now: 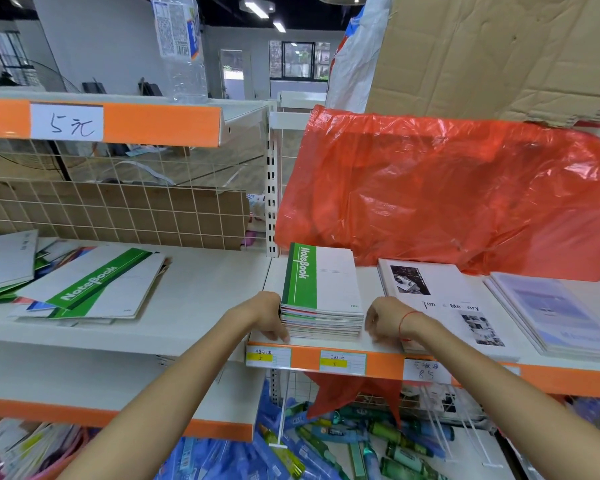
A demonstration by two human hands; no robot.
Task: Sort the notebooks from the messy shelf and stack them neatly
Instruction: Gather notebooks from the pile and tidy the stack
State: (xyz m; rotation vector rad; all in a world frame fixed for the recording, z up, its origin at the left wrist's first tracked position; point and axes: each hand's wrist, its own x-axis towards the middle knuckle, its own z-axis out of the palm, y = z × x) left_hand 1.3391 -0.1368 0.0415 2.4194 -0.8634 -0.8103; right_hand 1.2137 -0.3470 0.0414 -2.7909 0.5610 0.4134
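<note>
Green-banded notebook stack [321, 299] is sitting squared on the right shelf [378, 348]. I am watching the left hand [269, 318] and right hand [383, 318] flanking its sides, fingers relaxed, gripping nothing. Messy pile [90, 289] on the left shelf is awaiting sorting.

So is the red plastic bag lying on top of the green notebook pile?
No, the red plastic bag sits behind the green notebook pile, whose top cover is bare, with one hand at each side.
</note>
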